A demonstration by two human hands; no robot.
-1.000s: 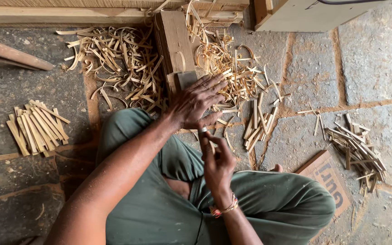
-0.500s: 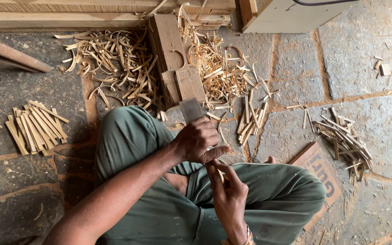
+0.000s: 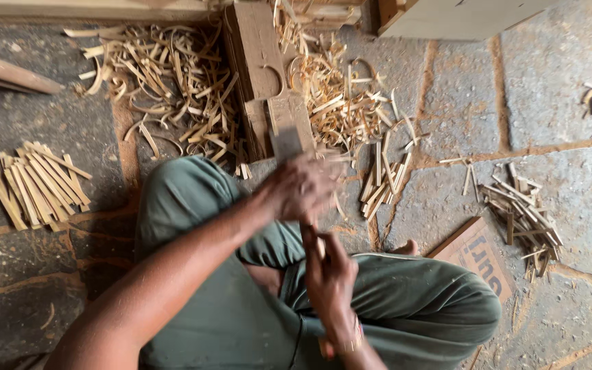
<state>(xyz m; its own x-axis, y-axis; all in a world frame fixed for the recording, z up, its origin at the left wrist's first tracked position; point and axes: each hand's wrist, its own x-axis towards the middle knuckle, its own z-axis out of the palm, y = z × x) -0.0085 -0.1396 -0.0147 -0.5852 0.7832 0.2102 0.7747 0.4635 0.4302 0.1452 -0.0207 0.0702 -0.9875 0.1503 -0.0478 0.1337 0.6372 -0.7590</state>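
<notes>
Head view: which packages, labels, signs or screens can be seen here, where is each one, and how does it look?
Cardboard piece: flat on the stone floor beside the person's knee, brown, rectangular, with large dark print on a pale patch.
Box: top edge of the picture, pale beige with a brown wooden edge, only partly in view.
No screens or signs.

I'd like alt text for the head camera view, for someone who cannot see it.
Seen from above, a person in green trousers sits cross-legged on a stone floor, the blurred left hand gripping a flat blade above the right hand, which holds a thin wood strip. A neat bundle of cut sticks lies at one side, with loose shavings around a wooden block.
</notes>
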